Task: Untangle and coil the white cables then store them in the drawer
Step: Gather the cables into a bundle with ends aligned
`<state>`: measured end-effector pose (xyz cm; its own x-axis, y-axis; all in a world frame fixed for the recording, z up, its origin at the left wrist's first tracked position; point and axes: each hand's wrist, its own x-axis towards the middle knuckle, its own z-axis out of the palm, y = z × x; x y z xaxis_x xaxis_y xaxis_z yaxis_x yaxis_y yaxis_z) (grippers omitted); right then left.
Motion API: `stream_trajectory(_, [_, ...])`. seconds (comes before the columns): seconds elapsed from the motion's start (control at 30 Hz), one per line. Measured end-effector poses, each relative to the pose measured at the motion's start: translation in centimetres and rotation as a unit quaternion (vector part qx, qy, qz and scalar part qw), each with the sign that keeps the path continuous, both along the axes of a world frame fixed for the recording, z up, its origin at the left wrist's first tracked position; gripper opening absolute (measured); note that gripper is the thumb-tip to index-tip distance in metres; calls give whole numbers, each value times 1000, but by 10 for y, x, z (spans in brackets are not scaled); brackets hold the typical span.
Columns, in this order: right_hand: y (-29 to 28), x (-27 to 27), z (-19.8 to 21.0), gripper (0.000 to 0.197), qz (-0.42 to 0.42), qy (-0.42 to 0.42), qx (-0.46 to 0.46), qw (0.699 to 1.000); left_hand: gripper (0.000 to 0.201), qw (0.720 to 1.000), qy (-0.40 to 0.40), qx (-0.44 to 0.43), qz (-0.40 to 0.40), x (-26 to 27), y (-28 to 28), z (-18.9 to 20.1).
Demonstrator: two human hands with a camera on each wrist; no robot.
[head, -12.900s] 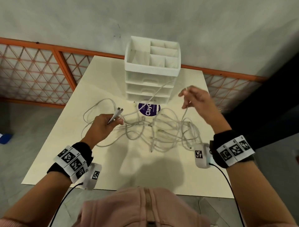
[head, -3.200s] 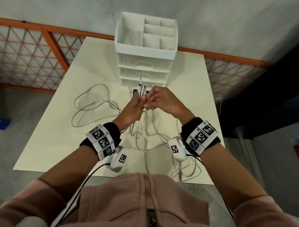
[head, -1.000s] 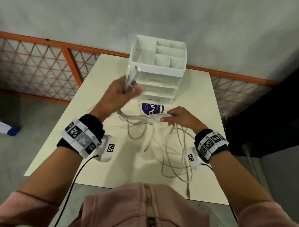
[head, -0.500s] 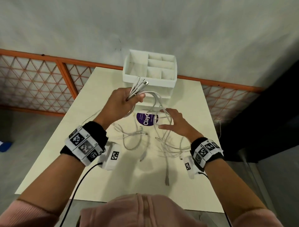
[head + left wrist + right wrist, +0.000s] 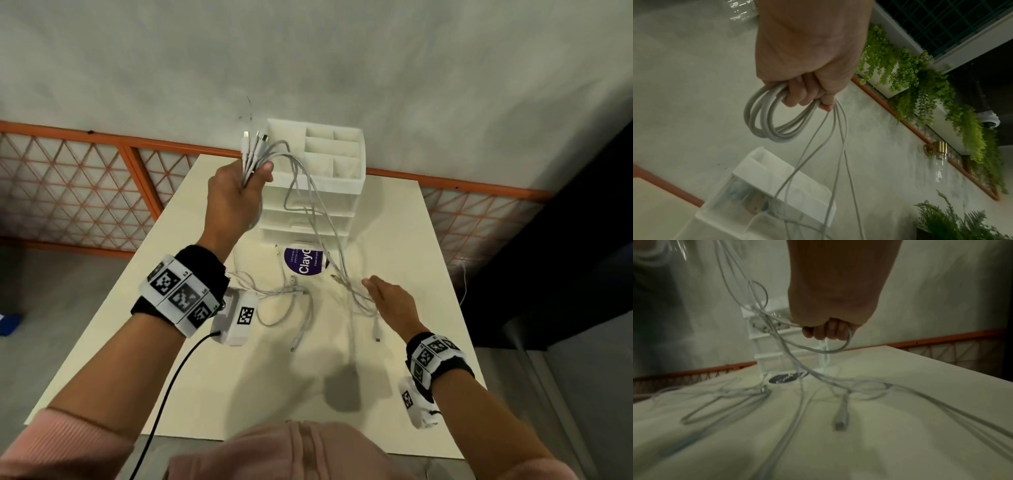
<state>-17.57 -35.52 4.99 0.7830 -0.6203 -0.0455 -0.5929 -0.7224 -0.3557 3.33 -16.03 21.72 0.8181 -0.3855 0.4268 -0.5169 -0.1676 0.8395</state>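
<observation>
My left hand (image 5: 244,185) is raised in front of the white drawer unit (image 5: 342,192) and grips a bundle of white cables (image 5: 260,154), with several connector ends sticking up above the fist. In the left wrist view the left hand (image 5: 807,95) holds a small coil (image 5: 772,118), and thin strands run down from it. Those strands slope to my right hand (image 5: 385,296), low over the table. The right wrist view shows the right hand's fingers (image 5: 826,332) curled round a looped strand (image 5: 838,348). More cable (image 5: 301,308) lies loose on the table.
The cream table (image 5: 239,394) stands against a grey wall with an orange lattice rail (image 5: 85,192). A round purple label (image 5: 305,262) lies in front of the drawer unit, whose drawers look closed. A loose connector (image 5: 840,420) lies near my right hand.
My left hand has lifted the cable ends higher, in front of the drawer unit's top. My right hand has slid down the strands toward me, drawing them out.
</observation>
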Motion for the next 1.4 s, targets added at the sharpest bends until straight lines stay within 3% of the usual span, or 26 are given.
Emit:
stream_trajectory(0.07, [-6,-9,-21,42,-8,92,42,995,33,1000,-10,-4,7,1,-1,3])
stream_trajectory(0.17, [-12,-17,-46,37,-3,161,111,981,31,1000,-19,-5,9,-3,-5,1])
stream_trajectory(0.33, [-25,-5,-36,13,-32,139,128,981,31,999,-38,15,-4,-15,-9,-3])
stream_trajectory(0.4, [-34,9,-11,23,-48,24,107,993,30,998,-54,33,-29,-18,-9,-3])
stream_trajectory(0.43, [-36,18,8,27,-61,-82,106,989,29,996,-60,45,-42,-19,-10,-2])
stream_trajectory(0.5, [-26,36,63,23,-78,-283,141,946,27,993,-70,69,-69,-23,-11,-1])
stream_trajectory(0.57, [-7,50,121,32,1,-364,220,905,24,987,-81,89,-104,-29,-12,-1])
stream_trajectory(0.67, [17,67,170,39,186,-297,278,894,19,981,-94,100,-139,-38,-14,-1])
stream_trajectory(0.73, [24,77,171,26,223,-230,285,903,17,985,-89,72,-128,-40,-15,0])
stream_trajectory(0.8, [24,80,153,15,203,-192,310,909,20,994,-63,34,-81,-34,-12,2])
stream_trajectory(1.0, [-4,54,96,22,130,-127,353,918,29,998,12,-22,53,-6,7,-12])
stream_trajectory(1.13, [-11,51,100,19,116,-153,437,879,29,990,89,29,108,4,18,-44])
stream_trajectory(1.2, [-10,53,110,25,115,-165,427,882,32,977,122,132,118,10,25,-56])
stream_trajectory(1.27, [-7,57,121,29,118,-129,357,917,42,967,109,206,102,9,29,-60])
stream_trajectory(1.33, [-2,63,127,32,124,-62,291,947,44,982,71,171,43,-1,26,-55])
stream_trajectory(1.4, [6,68,131,36,140,-7,281,949,44,988,56,119,-83,-16,17,-47])
